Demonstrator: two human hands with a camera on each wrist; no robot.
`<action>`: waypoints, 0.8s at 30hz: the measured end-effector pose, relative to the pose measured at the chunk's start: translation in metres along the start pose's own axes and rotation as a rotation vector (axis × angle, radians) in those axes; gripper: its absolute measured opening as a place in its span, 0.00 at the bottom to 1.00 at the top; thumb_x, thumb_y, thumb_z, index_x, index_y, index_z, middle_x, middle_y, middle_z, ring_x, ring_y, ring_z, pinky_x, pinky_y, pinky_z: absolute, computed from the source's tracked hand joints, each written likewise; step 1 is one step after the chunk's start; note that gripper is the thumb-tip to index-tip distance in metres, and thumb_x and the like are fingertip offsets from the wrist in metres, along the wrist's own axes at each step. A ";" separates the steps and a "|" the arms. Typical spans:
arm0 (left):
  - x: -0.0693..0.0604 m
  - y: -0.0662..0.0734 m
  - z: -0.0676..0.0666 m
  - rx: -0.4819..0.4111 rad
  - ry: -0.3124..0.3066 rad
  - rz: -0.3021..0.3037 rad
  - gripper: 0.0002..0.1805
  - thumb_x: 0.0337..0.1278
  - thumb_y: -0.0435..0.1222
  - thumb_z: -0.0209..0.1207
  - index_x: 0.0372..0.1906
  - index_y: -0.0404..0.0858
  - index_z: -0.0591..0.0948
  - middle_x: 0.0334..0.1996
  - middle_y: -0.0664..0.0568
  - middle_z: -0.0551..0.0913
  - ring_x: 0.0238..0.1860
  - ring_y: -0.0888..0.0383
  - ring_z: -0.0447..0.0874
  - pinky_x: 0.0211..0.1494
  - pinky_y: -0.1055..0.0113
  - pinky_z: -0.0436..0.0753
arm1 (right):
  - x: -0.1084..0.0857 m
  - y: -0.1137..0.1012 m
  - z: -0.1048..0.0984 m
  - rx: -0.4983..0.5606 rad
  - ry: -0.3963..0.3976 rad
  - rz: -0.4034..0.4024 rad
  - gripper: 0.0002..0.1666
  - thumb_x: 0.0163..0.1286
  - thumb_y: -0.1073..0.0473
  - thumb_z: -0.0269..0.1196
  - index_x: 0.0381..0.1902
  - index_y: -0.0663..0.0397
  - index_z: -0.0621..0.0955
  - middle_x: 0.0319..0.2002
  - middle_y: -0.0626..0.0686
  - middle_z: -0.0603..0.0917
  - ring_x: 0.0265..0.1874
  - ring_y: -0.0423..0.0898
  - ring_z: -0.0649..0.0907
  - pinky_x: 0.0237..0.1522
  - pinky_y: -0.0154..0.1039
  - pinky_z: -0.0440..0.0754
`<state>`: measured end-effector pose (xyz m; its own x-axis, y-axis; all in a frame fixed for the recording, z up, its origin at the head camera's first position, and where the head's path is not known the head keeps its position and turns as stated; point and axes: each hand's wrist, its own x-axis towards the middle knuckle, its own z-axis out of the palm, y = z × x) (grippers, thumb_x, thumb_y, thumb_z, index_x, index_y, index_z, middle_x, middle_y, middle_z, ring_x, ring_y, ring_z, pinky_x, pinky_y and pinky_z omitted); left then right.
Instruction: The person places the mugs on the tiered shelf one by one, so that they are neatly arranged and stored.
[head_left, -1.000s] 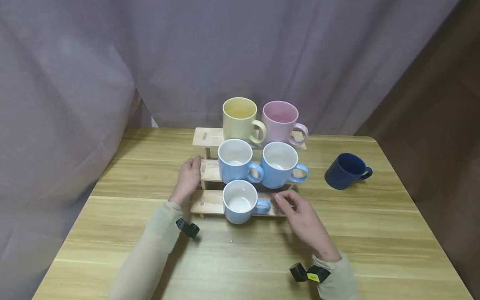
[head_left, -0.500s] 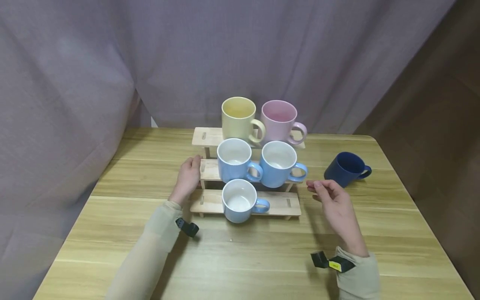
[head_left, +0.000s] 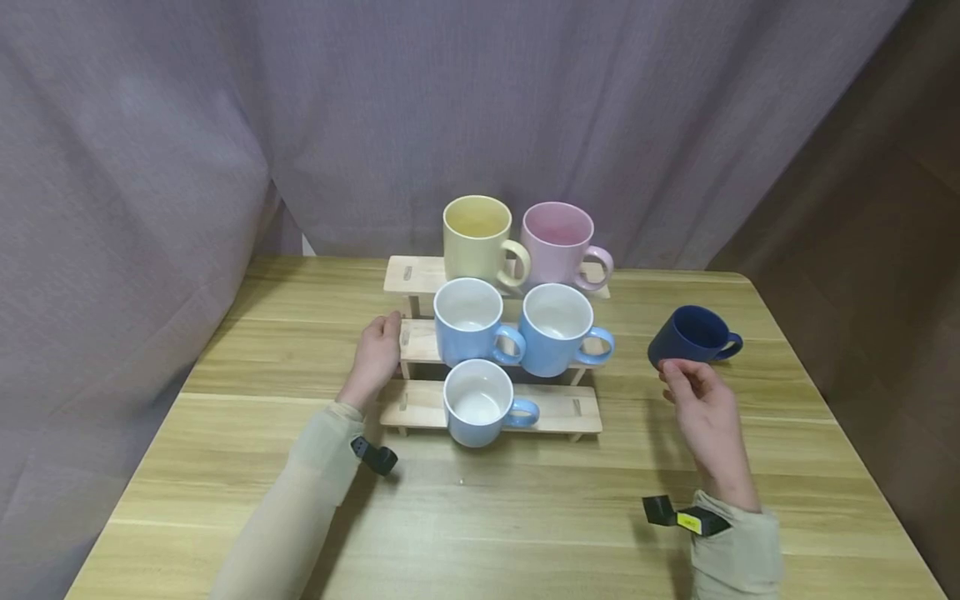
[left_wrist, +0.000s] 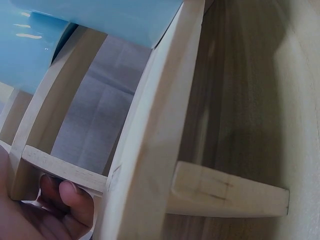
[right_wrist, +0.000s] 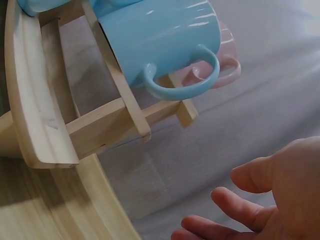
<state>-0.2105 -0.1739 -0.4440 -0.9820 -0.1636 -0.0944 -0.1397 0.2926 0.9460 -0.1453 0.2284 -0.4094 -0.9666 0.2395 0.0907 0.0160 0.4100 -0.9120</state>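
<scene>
My left hand (head_left: 375,354) grips the left side of a three-tier wooden mug rack (head_left: 558,407). In the left wrist view, curled fingers (left_wrist: 75,202) show around the rack's side bar. To the right, my right hand (head_left: 708,429) is held above the table, with nothing in it and the fingers loosely bent and apart. Just beyond its fingertips a navy blue mug (head_left: 677,337) sits on the table, its handle to the right. Whether the fingertips touch the mug, I cannot tell.
On the top tier stand a yellow mug (head_left: 472,250) and a pink mug (head_left: 551,258). Two light blue mugs (head_left: 465,337) fill much of the middle tier; another light blue mug (head_left: 476,425) is on the lowest. A grey curtain (head_left: 450,100) hangs behind the table.
My right hand has moved away from the rack's lowest tier, rightward to the front of the navy mug. The left hand and the mugs have stayed in place.
</scene>
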 end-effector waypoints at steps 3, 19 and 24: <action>0.000 -0.001 0.001 0.002 0.003 -0.004 0.26 0.77 0.52 0.35 0.38 0.35 0.72 0.22 0.51 0.69 0.17 0.58 0.70 0.21 0.67 0.74 | 0.000 0.002 0.001 -0.013 0.006 0.015 0.23 0.77 0.52 0.52 0.56 0.67 0.73 0.40 0.38 0.78 0.42 0.33 0.77 0.43 0.24 0.77; 0.002 -0.002 0.001 -0.009 0.003 -0.011 0.25 0.77 0.51 0.35 0.42 0.33 0.72 0.26 0.48 0.71 0.20 0.57 0.71 0.24 0.65 0.77 | -0.004 0.008 0.006 -0.024 -0.061 0.019 0.25 0.77 0.50 0.51 0.57 0.68 0.72 0.47 0.46 0.80 0.44 0.34 0.80 0.44 0.23 0.78; 0.001 -0.002 0.001 -0.014 0.005 -0.009 0.24 0.77 0.51 0.35 0.40 0.34 0.72 0.24 0.50 0.69 0.19 0.58 0.70 0.23 0.66 0.75 | -0.005 0.009 0.012 -0.043 -0.107 0.011 0.27 0.77 0.47 0.50 0.57 0.66 0.72 0.54 0.61 0.79 0.45 0.36 0.80 0.46 0.28 0.79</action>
<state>-0.2112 -0.1740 -0.4457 -0.9801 -0.1710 -0.1011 -0.1465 0.2780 0.9494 -0.1433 0.2204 -0.4223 -0.9881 0.1496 0.0349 0.0358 0.4457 -0.8945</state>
